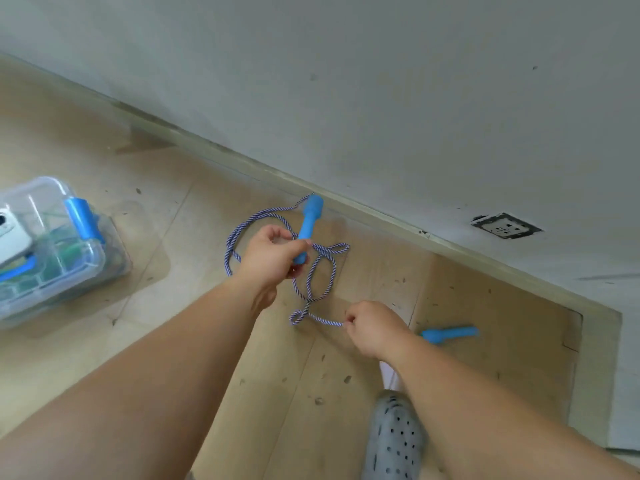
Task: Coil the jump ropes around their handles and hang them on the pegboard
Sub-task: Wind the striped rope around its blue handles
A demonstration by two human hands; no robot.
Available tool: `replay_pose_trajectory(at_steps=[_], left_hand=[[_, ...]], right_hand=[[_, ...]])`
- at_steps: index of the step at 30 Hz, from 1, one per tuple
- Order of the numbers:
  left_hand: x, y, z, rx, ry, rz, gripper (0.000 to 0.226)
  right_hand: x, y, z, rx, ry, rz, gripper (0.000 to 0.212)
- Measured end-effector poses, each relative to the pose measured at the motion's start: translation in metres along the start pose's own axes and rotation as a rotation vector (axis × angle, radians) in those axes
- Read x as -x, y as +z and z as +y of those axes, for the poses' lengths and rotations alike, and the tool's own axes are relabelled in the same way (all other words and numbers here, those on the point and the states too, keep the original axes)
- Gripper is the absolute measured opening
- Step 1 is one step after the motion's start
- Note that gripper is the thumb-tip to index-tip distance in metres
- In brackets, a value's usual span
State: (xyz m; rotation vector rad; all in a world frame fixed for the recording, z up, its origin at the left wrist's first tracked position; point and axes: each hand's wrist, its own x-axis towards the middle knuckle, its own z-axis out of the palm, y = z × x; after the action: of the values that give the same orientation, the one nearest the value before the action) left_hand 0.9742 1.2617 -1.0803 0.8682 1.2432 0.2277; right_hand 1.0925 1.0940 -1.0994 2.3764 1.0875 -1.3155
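Note:
My left hand (272,256) grips a blue jump-rope handle (309,223) that points up toward the wall. A blue-and-white striped rope (320,271) runs from the handle's top, loops to the left of my hand and hangs in loose tangled loops below it. Lower down, my right hand (372,329) pinches the rope near a small loop. The second blue handle (450,334) shows just right of my right wrist; I cannot tell whether it lies on the floor or hangs. No pegboard is in view.
A clear plastic storage box (52,251) with blue latches stands on the wooden floor at the left. A white wall with a socket (506,226) and a baseboard runs across the back. My grey perforated shoe (394,441) is at the bottom.

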Motion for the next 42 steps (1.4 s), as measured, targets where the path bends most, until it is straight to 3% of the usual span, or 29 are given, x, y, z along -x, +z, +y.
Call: replay_pose_trajectory(at_steps=[3, 6, 12, 14, 16, 19, 21, 24, 28, 33, 38, 42], left_hand=[[0.08, -0.019, 0.046, 0.245, -0.135, -0.192, 0.034], [0.172, -0.047, 0.088, 0.264, -0.161, -0.27, 0.03], [0.358, -0.086, 0.176, -0.008, -0.152, -0.086, 0.009], [0.42, -0.087, 0.21, -0.148, -0.097, -0.09, 0.013], [0.476, -0.083, 0.241, -0.29, -0.029, -0.125, 0.024], [0.549, -0.069, 0.275, -0.565, 0.152, -0.236, 0.027], [0.592, -0.052, 0.292, -0.58, 0.218, -0.367, 0.016], [0.65, -0.015, 0.309, -0.422, 0.275, -0.534, 0.009], [0.701, 0.03, 0.311, -0.268, 0.274, -0.579, 0.021], [0.741, 0.081, 0.279, -0.532, 0.247, -0.641, 0.014], [0.767, 0.115, 0.252, -0.83, 0.303, -0.444, 0.037], [0.769, 0.127, 0.246, -0.835, 0.378, -0.218, 0.027]], right_hand=[[0.077, -0.034, -0.009, 0.103, 0.05, -0.05, 0.02], [0.162, -0.077, -0.019, 0.124, 0.113, -0.054, 0.018], [0.349, -0.183, -0.051, -0.091, 0.137, 0.165, 0.016], [0.412, -0.215, -0.066, -0.198, 0.106, 0.176, 0.018], [0.477, -0.24, -0.085, -0.415, 0.089, 0.129, 0.018], [0.574, -0.267, -0.115, -1.023, 0.05, -0.037, 0.014], [0.628, -0.281, -0.132, -1.393, -0.041, -0.097, 0.011], [0.684, -0.298, -0.139, -1.793, -0.167, -0.036, 0.007], [0.726, -0.318, -0.106, -1.991, -0.279, 0.137, 0.023], [0.762, -0.34, -0.022, -2.149, -0.349, 0.23, 0.024], [0.79, -0.357, 0.069, -2.308, -0.428, 0.357, 0.025], [0.803, -0.359, 0.119, -2.318, -0.426, 0.503, 0.022]])
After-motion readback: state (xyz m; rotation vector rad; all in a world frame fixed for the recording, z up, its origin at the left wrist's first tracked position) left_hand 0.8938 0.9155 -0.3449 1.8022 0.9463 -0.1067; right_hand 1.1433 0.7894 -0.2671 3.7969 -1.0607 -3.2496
